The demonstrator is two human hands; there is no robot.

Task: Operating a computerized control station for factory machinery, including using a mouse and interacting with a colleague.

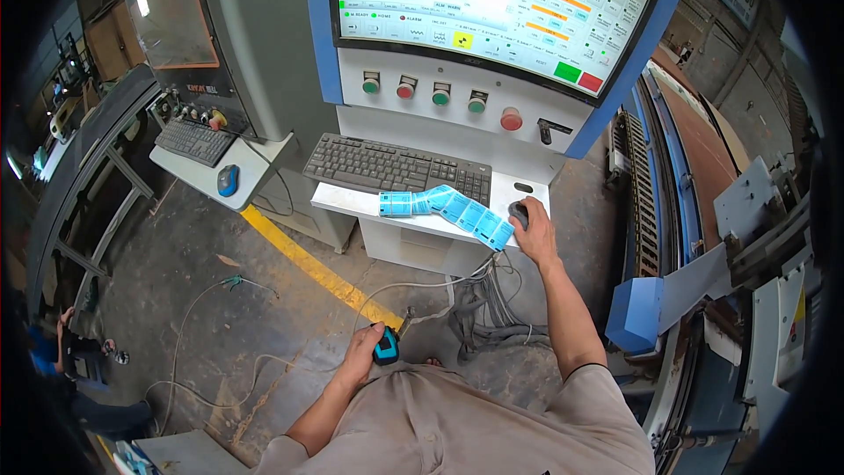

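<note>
My left hand (359, 357) is low in front of my body, its fingers wrapped round a teal and black tape measure (386, 348). On the right end of a white shelf (352, 200), my right hand (538, 236) rests over a dark computer mouse (519, 213) and partly covers it. A bent strip of blue printed labels (459, 209) lies left of the mouse, along the shelf's front edge. Behind the strip stands a dark keyboard (396, 167). Above it is a lit monitor (492, 0) with coloured on-screen buttons.
Push buttons (441, 97) line the panel below the monitor. At left, a second machine's shelf holds a keyboard (195, 141) and a blue mouse (228, 180). Cables (492, 308) lie under the console. Machinery (635, 321) stands at right; another person (66, 343) is at far left.
</note>
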